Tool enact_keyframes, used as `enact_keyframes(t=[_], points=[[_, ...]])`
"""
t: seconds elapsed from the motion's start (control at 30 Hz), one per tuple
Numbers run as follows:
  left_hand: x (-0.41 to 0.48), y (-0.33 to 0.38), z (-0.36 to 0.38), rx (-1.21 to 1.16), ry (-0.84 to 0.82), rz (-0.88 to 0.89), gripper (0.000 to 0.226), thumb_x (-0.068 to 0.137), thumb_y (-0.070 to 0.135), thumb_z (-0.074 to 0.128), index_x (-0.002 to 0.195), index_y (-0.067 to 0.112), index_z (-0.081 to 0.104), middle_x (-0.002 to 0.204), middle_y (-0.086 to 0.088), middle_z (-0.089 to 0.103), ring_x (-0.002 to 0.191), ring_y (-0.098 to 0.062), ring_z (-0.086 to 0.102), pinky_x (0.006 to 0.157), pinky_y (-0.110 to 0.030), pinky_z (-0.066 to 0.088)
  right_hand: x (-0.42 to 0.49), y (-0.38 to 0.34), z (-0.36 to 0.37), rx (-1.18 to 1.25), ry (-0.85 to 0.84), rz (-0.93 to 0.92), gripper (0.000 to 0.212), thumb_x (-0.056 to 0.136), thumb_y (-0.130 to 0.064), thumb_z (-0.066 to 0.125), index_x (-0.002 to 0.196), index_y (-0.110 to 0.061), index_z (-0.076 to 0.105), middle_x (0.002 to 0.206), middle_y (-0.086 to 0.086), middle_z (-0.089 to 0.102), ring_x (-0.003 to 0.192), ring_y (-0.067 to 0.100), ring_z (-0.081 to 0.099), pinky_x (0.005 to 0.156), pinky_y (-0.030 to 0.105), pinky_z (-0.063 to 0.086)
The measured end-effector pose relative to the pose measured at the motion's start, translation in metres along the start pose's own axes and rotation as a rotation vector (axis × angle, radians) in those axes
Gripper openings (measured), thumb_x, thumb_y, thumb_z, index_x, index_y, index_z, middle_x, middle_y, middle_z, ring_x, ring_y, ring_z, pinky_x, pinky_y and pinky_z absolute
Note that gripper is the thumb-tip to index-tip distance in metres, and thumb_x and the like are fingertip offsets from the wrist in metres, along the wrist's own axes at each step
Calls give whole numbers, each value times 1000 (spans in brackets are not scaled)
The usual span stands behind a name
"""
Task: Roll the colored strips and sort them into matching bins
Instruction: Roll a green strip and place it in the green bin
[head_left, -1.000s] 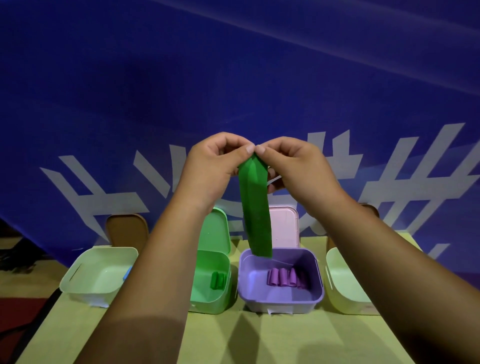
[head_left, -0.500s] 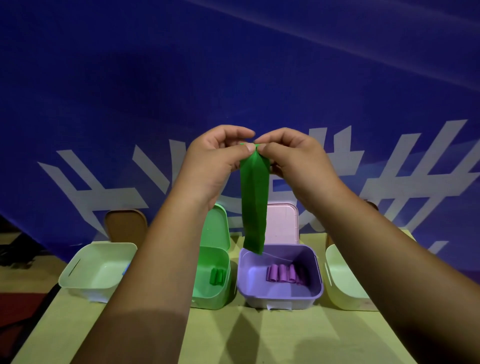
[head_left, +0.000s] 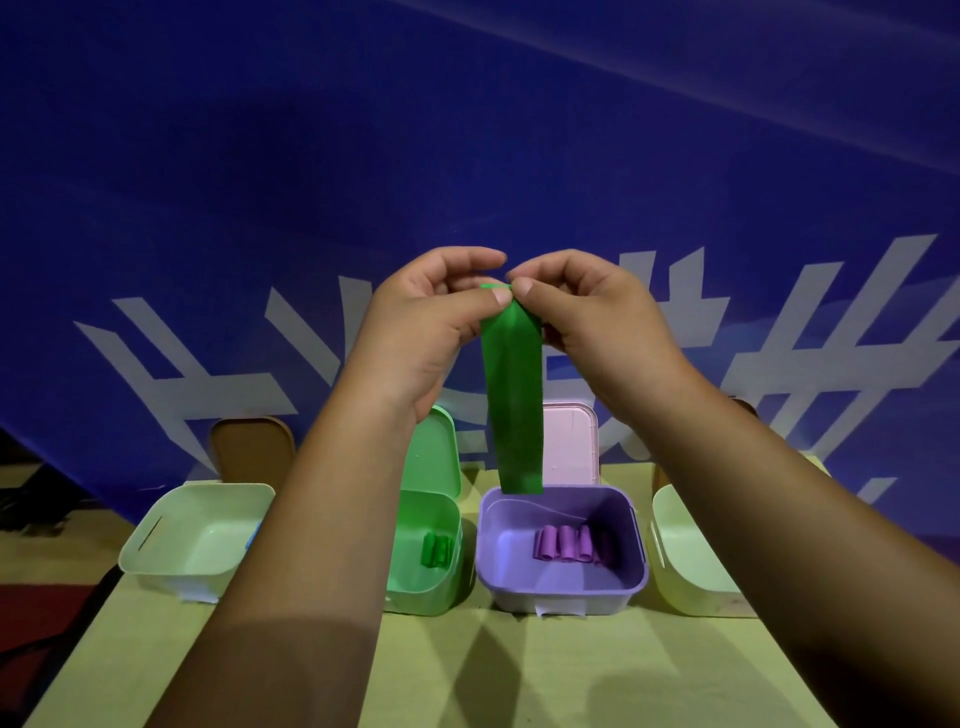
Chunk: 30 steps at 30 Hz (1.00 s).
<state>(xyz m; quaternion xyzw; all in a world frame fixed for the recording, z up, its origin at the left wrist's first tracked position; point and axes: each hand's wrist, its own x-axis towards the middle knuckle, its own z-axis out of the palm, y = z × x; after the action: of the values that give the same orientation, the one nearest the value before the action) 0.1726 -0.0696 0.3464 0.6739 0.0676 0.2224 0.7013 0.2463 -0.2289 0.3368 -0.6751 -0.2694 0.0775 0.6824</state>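
Both hands raised in front of a blue banner (head_left: 467, 156), well above the table (head_left: 519, 675). Left hand (head_left: 426, 332) and right hand (head_left: 587, 322) each pinch the top end of a green strip (head_left: 514, 405) between thumb and curled fingers, thumb tips almost touching.

Change over the last second is small. The strip hangs about as long as before, lower end dangling in front of the back rim of the purple bin (head_left: 561, 597). New: a thin green lip shows above the left thumb, which looks like the first fold of the roll being started. Rolling proper has barely begun.

Below, the green bin (head_left: 426, 597) holds green rolls (head_left: 436, 551), partly hidden by the left forearm. The purple bin holds a row of purple rolls (head_left: 569, 543). Pale bins stand at far left (head_left: 176, 566) and far right (head_left: 680, 571).

Judgement: the strip needs winding down its whole length, then goes into the green bin, just left of where it hangs.
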Motion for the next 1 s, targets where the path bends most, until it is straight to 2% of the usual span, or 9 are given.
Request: enact_keyframes(t=[0.17,0.3,0.5,0.63,0.8,0.87,0.93,1.0], points=[[-2,0,1,-60,-8,-20,31,93,-8,74,120,6,73,100,-10,78,96,-22,78,89,-34,62,2,-2,-2,43,-23,-16,14,101,-11,71,112,-17,76,106,23,74,105,42,73,96,61,60],[-5,2,1,-83,-14,-29,31,92,-5,77,122,4,73,102,-9,78,101,-22,77,94,-36,63,3,-1,-2,59,-35,-34,17,100,-8,71,113,-17,76,104,28,68,104,47,70,95,62,59],[-5,0,2,-28,35,-37,17,96,7,78,113,5,77,108,-18,80,105,-33,80,99,-46,64,4,-1,-5,37,-53,-52,20,101,-8,71,115,-20,75,107,23,70,105,37,72,94,50,64],[-2,3,2,17,58,-11,15,94,4,79,109,7,78,106,-18,80,104,-34,80,97,-46,64,7,0,-6,68,-46,-26,21,99,-7,72,117,-18,75,99,13,72,94,24,74,92,42,65],[0,6,7,-6,81,34,18,91,-2,80,106,10,78,97,-9,79,97,-25,78,97,-42,64,8,0,-6,204,-61,34,18,101,-17,73,117,-9,74,101,11,77,92,21,77,82,31,61],[0,7,7,-25,94,47,20,91,-3,80,105,10,77,97,-9,78,97,-25,77,96,-41,64,8,-1,-8,214,-67,23,19,103,-18,71,117,-6,74,93,7,77,85,16,76,78,26,60],[-1,8,7,-46,92,47,22,90,-6,79,105,9,76,97,-9,78,97,-24,76,95,-39,63,8,-2,-10,191,-50,6,16,103,-16,71,116,-7,74,86,2,75,79,11,74,75,25,59],[-2,8,8,-68,85,35,24,90,-7,79,107,9,76,98,-8,77,98,-23,76,92,-36,63,10,-3,-10,159,-31,-14,12,101,-14,73,113,-12,75,89,4,76,82,14,74,76,27,60]])
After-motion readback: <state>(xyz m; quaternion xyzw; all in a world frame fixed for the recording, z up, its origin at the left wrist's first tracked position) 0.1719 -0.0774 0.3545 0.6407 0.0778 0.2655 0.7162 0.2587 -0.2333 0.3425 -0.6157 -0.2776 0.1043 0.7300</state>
